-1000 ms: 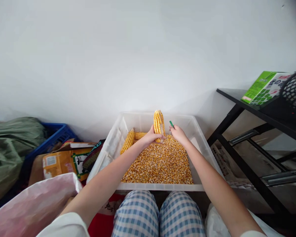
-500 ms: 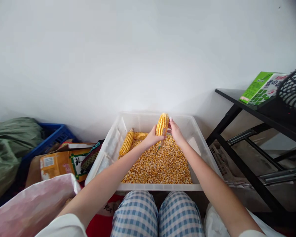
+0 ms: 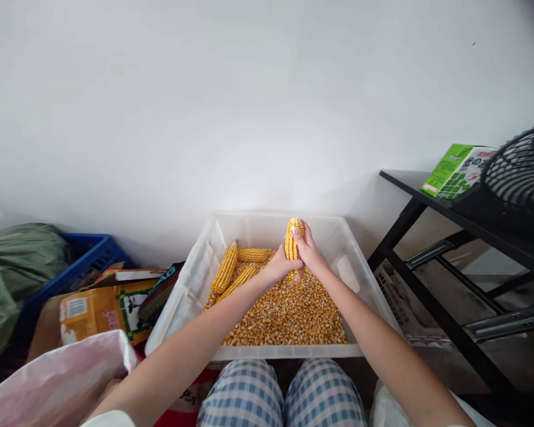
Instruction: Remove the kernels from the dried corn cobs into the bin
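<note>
The cob [image 3: 292, 240] was between the two hands, touching both, above the kernels [image 3: 289, 320] in the tub [image 3: 289, 352]. Its long axis stood close to upright, so that it ran from the left hand [image 3: 279, 264] at the lower part to the right hand [image 3: 310, 250] at the upper part. The left hand grasped it low, coming in from the left, with the thumb laid across its near side. The right hand grasped it higher and from the right, its thumb pressed on the near face a little below the tip; its other fingers went behind the cob and were mostly hidden. The right hand was thus the nearer to the tip, the left the nearer to the bottom end. Whether either palm hid anything else, I could not tell. Left of the left hand, three more cobs lay in the tub: one long cob [image 3: 225, 270] slanting away from the person, a second [image 3: 253, 254] lying crosswise at its far end, and a third [image 3: 240, 281], partly hidden by the left forearm, just beside the first.
</note>
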A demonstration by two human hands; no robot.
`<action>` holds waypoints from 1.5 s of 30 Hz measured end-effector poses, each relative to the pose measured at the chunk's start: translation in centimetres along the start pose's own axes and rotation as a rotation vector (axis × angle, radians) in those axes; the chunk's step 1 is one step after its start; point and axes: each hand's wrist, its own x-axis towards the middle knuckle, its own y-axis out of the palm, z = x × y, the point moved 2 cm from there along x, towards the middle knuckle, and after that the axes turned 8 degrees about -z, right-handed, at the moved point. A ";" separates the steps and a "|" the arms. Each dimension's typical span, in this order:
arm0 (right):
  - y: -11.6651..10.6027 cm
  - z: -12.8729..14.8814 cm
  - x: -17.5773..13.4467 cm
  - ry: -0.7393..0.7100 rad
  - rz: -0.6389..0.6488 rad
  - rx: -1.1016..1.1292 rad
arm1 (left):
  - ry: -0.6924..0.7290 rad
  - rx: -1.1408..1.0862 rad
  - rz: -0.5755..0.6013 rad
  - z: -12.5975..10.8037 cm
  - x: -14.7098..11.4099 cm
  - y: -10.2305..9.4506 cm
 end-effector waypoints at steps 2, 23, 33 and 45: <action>-0.1 0.0 0.0 0.005 0.004 -0.043 | -0.018 -0.030 0.008 -0.2 -0.2 0.0; -0.4 0.1 0.1 -0.084 0.096 -0.077 | -0.132 -0.155 0.118 -0.2 -0.4 -0.3; -0.6 -0.2 0.0 -0.076 0.150 -0.157 | -0.226 -0.169 0.177 0.5 -0.4 -0.8; -0.4 -0.9 0.6 -0.049 -0.034 0.001 | 0.025 -0.037 0.105 0.1 0.0 -0.4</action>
